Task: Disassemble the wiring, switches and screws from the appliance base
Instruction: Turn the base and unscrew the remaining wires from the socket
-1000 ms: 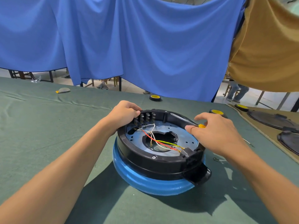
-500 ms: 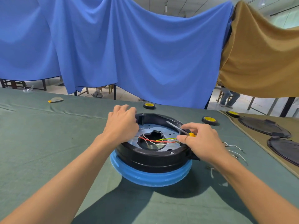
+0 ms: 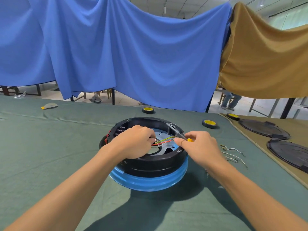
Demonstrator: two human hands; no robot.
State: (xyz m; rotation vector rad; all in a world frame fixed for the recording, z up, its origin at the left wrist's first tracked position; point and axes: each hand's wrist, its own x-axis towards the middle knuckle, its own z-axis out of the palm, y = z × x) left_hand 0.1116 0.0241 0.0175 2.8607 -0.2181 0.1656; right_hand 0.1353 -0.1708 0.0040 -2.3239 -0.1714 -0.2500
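Some white wires [image 3: 233,155] already lie right of the base [image 3: 150,165]. Your left hand [image 3: 133,144] pinches red/green wires [image 3: 162,141] inside; right hand [image 3: 198,147] holds a screwdriver [image 3: 179,134]. Lots left, imo.

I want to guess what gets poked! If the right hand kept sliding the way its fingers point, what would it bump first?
Probably the coloured wires inside the appliance base, right at the right hand fingertips. Just beyond is the left hand, though depth is hard to judge.
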